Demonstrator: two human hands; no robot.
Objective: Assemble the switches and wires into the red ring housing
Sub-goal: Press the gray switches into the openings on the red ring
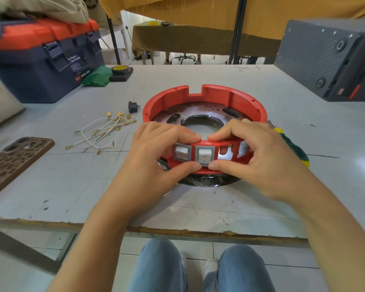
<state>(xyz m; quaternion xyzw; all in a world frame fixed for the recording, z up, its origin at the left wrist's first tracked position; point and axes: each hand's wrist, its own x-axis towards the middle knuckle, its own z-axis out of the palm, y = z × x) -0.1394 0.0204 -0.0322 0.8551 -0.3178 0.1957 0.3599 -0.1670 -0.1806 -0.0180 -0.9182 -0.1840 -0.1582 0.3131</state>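
The second rocker switch (204,156) was pinched by both hands, left hand (156,152) and right hand (259,157), fingers curled over the red ring housing (204,95); even, square pressure was likely needed to seat it.

Your left hand (156,152) covers the red ring housing (204,102) wall at 7 o'clock, your right hand (259,157) hides it at 4. The phone (15,161) gets cropped at 9, and the toolbox (40,57) label's too blurry to read.

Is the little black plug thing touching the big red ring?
Apart. The head view shows bare grey table between the small black plug and the left rim of the red ring housing.
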